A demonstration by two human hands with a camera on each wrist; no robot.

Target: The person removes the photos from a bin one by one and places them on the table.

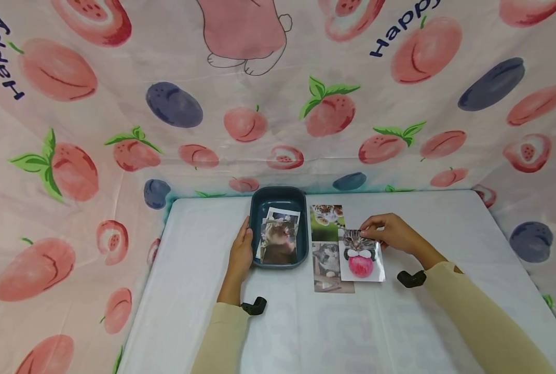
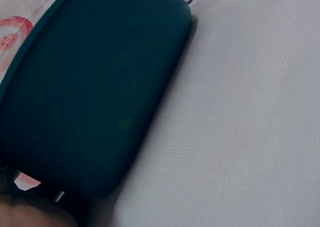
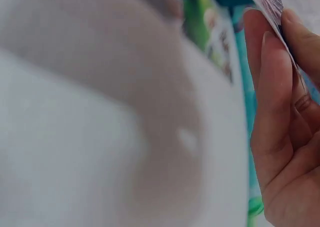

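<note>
My left hand (image 1: 239, 257) holds the left side of a dark blue-green tray (image 1: 305, 228), fingers along its wall. Several photos (image 1: 280, 241) lie overlapping inside the tray. In the left wrist view the tray's outer wall (image 2: 100, 87) fills much of the picture, and only a blurred bit of the hand shows. My right hand (image 1: 394, 234) pinches the top edge of a photo of a cat with a pink ball (image 1: 362, 266) between thumb and fingers. That photo overlaps a tiger photo (image 1: 326, 223) and a greyish cat photo (image 1: 326, 265) lying right of the tray.
A white cloth (image 1: 296, 332) covers the table. Behind it and at the sides hangs a fruit-print curtain (image 1: 268, 88). Black wrist devices stick out at the left cuff (image 1: 254, 306) and the right cuff (image 1: 411, 279).
</note>
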